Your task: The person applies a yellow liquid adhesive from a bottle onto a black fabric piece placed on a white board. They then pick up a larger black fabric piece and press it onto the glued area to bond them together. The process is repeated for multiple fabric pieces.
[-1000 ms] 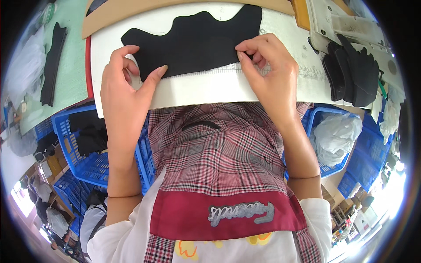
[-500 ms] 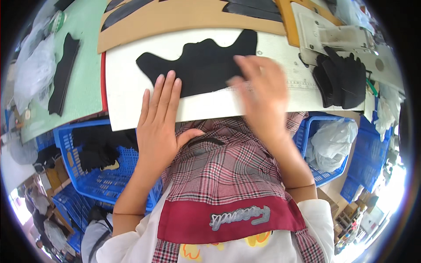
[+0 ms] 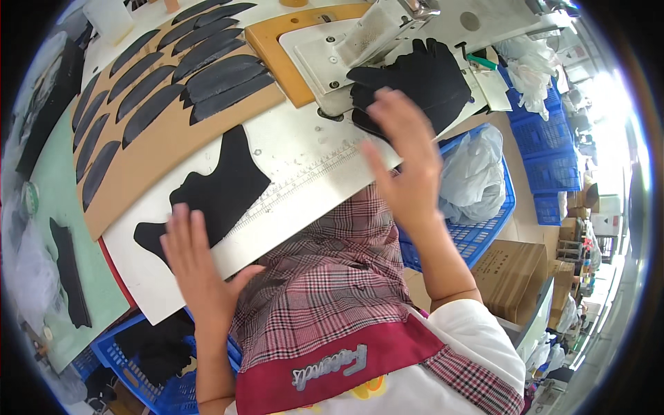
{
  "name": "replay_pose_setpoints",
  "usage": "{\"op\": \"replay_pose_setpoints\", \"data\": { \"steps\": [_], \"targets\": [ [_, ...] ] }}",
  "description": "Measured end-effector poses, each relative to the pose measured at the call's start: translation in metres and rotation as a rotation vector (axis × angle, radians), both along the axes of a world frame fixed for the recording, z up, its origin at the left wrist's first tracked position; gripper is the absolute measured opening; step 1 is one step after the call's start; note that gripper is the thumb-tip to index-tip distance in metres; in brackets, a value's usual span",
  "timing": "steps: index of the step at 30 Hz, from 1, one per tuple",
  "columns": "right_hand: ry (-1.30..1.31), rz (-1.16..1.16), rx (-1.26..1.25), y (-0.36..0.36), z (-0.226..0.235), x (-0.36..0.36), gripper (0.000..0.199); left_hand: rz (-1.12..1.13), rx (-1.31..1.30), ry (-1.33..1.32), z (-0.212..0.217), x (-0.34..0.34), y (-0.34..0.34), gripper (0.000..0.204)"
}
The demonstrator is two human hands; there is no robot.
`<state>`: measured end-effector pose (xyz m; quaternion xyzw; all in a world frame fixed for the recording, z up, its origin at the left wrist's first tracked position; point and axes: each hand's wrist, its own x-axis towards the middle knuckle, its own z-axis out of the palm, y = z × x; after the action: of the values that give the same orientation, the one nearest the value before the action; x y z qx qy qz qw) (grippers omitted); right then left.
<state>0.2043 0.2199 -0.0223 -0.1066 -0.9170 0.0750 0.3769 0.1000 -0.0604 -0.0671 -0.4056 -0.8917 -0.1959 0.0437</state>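
Note:
A black cut fabric piece with a wavy outline lies flat on the white tabletop. My left hand rests on its near left end, fingers straight and thumb spread. My right hand is raised over the table's front edge, a little blurred, with its thumb apart from the fingers and nothing visible in it. Its fingertips are nearest to a stack of black fabric pieces beside the sewing machine; whether they touch it I cannot tell.
A brown board bearing several dark curved pieces lies behind the fabric. The sewing machine's metal plate stands at the back. Blue baskets flank my lap, one holding dark cloth, the other a clear plastic bag. Further right is a cardboard box.
My view has turned toward the right. My right hand has left the black fabric piece and moved right to the stack. My left hand stays on the piece.

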Motion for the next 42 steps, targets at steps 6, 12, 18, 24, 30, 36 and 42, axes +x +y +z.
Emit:
{"op": "replay_pose_setpoints", "data": {
  "steps": [6, 12, 18, 24, 30, 36, 42],
  "targets": [
    [-0.106, -0.246, 0.007, 0.057, 0.003, 0.000, 0.035, -0.165, 0.119, -0.022, 0.008, 0.033, 0.003, 0.043],
    [-0.120, -0.293, -0.174, 0.081, 0.005, 0.011, 0.026, 0.386, 0.351, 0.065, 0.074, -0.039, -0.036, 0.027],
    [-0.111, -0.157, -0.016, 0.085, 0.019, 0.015, 0.025, 0.700, -0.107, 0.493, 0.055, -0.140, -0.210, 0.036],
    [-0.114, 0.126, 0.139, -0.035, 0.031, -0.003, 0.041, 0.643, -0.243, 0.481, -0.015, -0.148, -0.235, 0.045],
    [-0.394, 0.583, 0.044, -0.153, -0.031, -0.042, 0.043, 0.504, 0.182, 0.329, -0.001, -0.168, -0.126, 0.043],
    [-0.208, 0.701, 0.031, -0.179, -0.016, -0.134, 0.054, 0.521, 0.133, 0.183, 0.004, -0.182, -0.102, 0.036],
    [-0.074, 0.820, 0.047, -0.204, -0.039, -0.245, 0.047, 0.482, 0.321, 0.278, -0.004, -0.176, -0.099, 0.017]
  ]
}}
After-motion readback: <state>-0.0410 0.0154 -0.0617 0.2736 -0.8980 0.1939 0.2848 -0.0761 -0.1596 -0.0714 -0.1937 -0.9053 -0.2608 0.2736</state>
